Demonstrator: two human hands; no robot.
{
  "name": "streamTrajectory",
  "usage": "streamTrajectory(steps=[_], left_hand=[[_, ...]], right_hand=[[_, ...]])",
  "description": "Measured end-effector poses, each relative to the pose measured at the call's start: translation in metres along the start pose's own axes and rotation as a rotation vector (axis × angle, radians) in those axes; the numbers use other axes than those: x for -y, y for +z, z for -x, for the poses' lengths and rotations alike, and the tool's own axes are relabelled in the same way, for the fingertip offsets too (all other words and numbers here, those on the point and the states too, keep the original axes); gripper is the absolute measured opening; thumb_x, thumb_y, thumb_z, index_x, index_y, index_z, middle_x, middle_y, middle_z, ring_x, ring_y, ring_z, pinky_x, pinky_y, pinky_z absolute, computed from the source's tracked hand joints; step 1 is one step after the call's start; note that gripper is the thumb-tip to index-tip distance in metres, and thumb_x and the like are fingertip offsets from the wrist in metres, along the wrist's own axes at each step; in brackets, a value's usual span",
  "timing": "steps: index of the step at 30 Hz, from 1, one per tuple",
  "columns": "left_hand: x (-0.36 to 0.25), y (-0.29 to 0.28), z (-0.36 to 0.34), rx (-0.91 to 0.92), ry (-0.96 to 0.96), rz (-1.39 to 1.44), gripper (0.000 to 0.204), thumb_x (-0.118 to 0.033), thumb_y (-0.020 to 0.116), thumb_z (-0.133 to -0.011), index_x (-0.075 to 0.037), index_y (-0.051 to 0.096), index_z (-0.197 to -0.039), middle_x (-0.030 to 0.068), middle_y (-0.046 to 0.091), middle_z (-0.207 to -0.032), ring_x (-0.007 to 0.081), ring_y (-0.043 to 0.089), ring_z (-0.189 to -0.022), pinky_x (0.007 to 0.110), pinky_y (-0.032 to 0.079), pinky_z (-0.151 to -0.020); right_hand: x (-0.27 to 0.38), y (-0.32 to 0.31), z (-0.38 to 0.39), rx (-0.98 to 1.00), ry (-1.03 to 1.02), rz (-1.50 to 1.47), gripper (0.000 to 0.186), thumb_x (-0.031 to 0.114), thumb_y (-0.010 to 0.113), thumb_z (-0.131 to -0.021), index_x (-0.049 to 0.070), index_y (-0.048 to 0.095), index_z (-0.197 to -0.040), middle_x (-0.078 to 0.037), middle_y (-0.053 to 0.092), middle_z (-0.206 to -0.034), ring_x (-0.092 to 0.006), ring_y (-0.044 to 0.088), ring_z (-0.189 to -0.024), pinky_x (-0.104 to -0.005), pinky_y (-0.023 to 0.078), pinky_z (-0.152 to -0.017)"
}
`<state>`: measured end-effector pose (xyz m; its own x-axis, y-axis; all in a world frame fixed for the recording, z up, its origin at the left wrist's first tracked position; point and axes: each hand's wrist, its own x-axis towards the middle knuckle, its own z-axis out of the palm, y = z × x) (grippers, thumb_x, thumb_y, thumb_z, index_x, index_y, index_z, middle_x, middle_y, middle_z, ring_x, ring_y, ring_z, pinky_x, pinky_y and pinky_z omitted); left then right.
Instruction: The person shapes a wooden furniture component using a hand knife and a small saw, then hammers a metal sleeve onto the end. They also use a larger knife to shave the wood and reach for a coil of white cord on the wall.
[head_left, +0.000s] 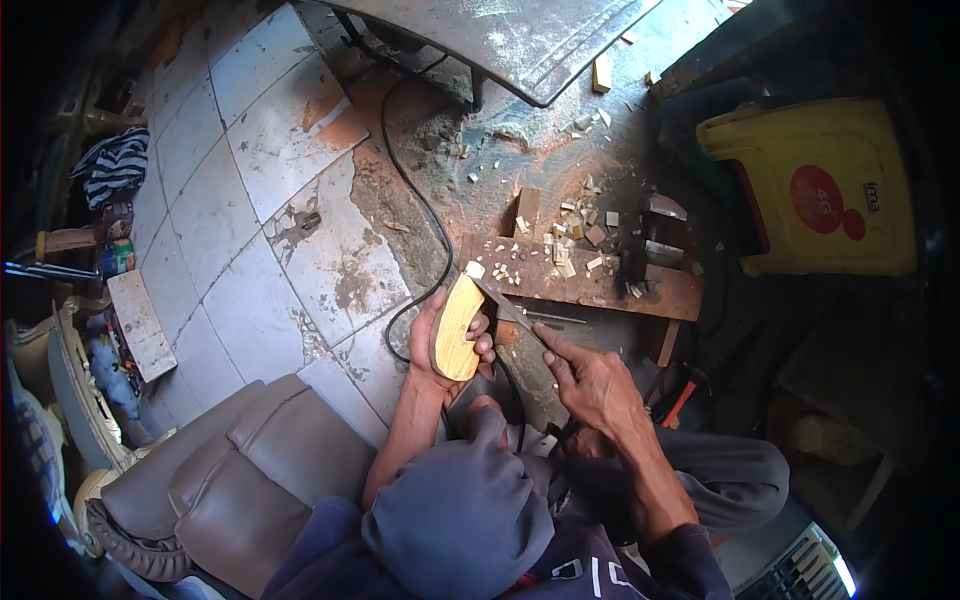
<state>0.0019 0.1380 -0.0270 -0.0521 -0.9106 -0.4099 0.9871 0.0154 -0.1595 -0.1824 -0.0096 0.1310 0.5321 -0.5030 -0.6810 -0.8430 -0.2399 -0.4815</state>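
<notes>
My left hand point(428, 345) is closed around a curved piece of yellow wood point(456, 335), fingers wrapped at its right side. The wood stands nearly upright, with a small white tip point(474, 269) at its upper end. In my right hand point(595, 385) is a dark narrow-bladed tool point(513, 313), its forefinger stretched along it. The blade slants up to the left, and its far end meets or nearly meets the wood just below the white tip. Whether it is a file or a knife, I cannot tell.
A low wooden bench point(610, 285) with wood chips and small blocks lies just ahead. Black cable point(415, 190) winds over the tiled floor point(225, 250). A table point(510, 40) stands beyond, a yellow container point(815, 190) at right, a brown padded seat point(255, 480) at left.
</notes>
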Motion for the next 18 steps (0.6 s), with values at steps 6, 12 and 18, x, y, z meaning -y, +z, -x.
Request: streamTrajectory(steps=[6, 12, 18], left_hand=[[0.003, 0.001, 0.002, 0.038, 0.002, 0.009, 0.055, -0.053, 0.042, -0.107, -0.004, 0.058, -0.124, 0.0118, 0.052, -0.089, 0.0334, 0.061, -0.077, 0.049, 0.052, -0.070], [0.007, 0.002, -0.002, 0.005, 0.045, -0.004, 0.054, -0.055, 0.043, -0.106, -0.006, 0.059, -0.122, 0.0106, 0.053, -0.086, 0.0307, 0.059, -0.074, 0.049, 0.054, -0.073], [0.019, 0.023, 0.000, -0.126, 0.147, -0.111, 0.057, -0.052, 0.038, -0.109, -0.002, 0.061, -0.124, 0.0093, 0.055, -0.091, 0.0274, 0.057, -0.080, 0.048, 0.051, -0.075]], right_hand=[[0.000, 0.002, 0.001, -0.009, 0.028, 0.003, 0.042, 0.032, 0.060, -0.102, 0.032, 0.063, -0.144, -0.026, 0.073, -0.097, -0.0478, 0.071, -0.090, -0.0541, 0.056, -0.085], [0.006, 0.047, 0.007, -0.236, -0.041, 0.141, 0.045, 0.030, 0.061, -0.102, 0.031, 0.059, -0.147, -0.025, 0.070, -0.086, -0.0497, 0.067, -0.071, -0.0584, 0.055, -0.071], [0.003, 0.059, -0.023, -0.350, -0.081, 0.005, 0.046, 0.026, 0.061, -0.100, 0.028, 0.060, -0.146, -0.031, 0.067, -0.084, -0.0496, 0.069, -0.078, -0.0584, 0.056, -0.069]])
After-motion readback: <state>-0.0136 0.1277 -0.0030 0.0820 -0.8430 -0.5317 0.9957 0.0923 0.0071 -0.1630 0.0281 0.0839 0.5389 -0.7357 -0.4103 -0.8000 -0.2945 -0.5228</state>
